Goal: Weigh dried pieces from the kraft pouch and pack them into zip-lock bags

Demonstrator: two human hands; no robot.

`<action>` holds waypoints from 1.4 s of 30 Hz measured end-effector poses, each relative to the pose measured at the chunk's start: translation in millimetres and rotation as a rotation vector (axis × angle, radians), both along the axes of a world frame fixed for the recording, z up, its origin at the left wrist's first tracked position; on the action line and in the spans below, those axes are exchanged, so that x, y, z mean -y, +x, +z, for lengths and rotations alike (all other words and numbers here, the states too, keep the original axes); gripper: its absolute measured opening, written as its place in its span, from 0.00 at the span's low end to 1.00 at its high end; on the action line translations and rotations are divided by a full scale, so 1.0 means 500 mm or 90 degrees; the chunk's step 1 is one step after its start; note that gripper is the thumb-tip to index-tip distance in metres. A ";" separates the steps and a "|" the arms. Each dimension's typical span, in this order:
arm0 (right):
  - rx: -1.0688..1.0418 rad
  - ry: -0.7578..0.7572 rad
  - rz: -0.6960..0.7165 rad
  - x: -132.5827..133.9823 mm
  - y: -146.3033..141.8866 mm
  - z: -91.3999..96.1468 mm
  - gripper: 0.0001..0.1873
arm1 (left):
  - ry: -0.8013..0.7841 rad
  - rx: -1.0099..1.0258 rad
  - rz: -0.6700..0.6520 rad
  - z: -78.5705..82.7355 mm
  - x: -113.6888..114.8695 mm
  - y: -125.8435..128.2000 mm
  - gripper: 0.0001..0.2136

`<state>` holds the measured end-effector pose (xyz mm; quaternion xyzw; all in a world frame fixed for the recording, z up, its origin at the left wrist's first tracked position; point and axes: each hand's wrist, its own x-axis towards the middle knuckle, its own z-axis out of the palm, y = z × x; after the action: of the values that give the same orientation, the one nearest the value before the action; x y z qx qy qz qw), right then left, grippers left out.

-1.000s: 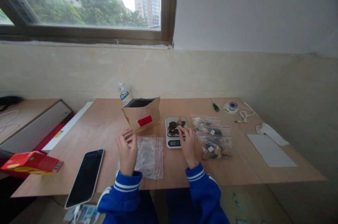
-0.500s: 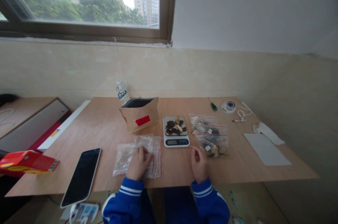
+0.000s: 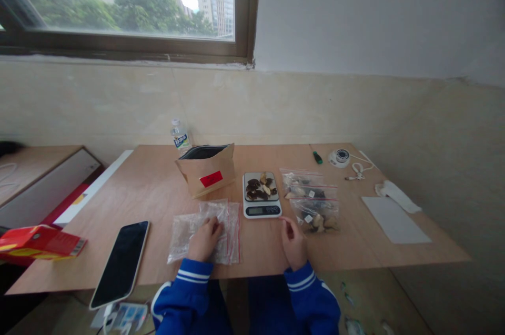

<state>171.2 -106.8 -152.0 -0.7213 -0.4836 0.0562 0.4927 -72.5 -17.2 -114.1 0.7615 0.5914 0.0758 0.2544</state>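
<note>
My left hand (image 3: pixel 204 240) rests on a pile of clear zip bags (image 3: pixel 183 232), its fingers curled; whether they pinch the plastic is hidden. Just below the right corner of a white kitchen scale (image 3: pixel 262 215), my right hand (image 3: pixel 294 244) is loosely curled, with a gap between thumb and fingers and nothing seen in it. Dark and pale dried mushroom pieces (image 3: pixel 260 188) lie on the scale's plate. To its right are several filled zip bags (image 3: pixel 321 214) with small white labels. A brown paper pouch (image 3: pixel 211 166) with a red label stands open behind the flat bags.
A phone or tablet (image 3: pixel 120 264) lies at the left front edge, beside a red box (image 3: pixel 43 242). A water bottle (image 3: pixel 180 135) stands behind the pouch. At the right are a green-handled screwdriver (image 3: pixel 317 158), a white camera (image 3: pixel 339 158) with cable, a white cloth (image 3: pixel 396 195) and a white sheet (image 3: pixel 394 219).
The view has shifted slightly. My left hand has drawn back a little to the left over the zip bags. My right hand stays by the scale's corner.
</note>
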 end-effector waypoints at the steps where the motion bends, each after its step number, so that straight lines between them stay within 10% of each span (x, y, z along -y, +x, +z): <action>1: 0.004 0.002 0.006 0.000 -0.001 0.001 0.16 | 0.002 0.015 0.004 0.000 0.000 -0.002 0.13; 13: 0.011 0.015 0.019 -0.002 -0.003 0.007 0.16 | 0.047 0.140 0.026 -0.009 0.000 -0.008 0.15; 21: 0.005 0.000 0.017 0.001 -0.003 0.004 0.15 | 0.619 0.312 0.385 0.197 -0.120 -0.009 0.23; 25: 0.022 0.045 0.048 0.001 -0.009 0.018 0.12 | 0.547 0.369 0.372 0.256 -0.207 -0.020 0.22; 29: 0.054 0.129 0.137 -0.005 -0.046 0.097 0.12 | 0.339 0.361 0.275 0.247 -0.168 -0.021 0.18; 35: 0.154 0.171 0.426 -0.047 -0.156 0.268 0.22 | 0.403 0.229 -0.021 0.213 -0.022 -0.047 0.15; 42: 0.276 -0.102 0.500 -0.111 -0.233 0.286 0.16 | 0.609 0.176 0.075 0.168 -0.007 -0.047 0.11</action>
<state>54.6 -51.2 -9.0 -0.5145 -0.8064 0.1239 0.2639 -96.2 -13.6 -29.9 0.7411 0.4929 0.4529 -0.0520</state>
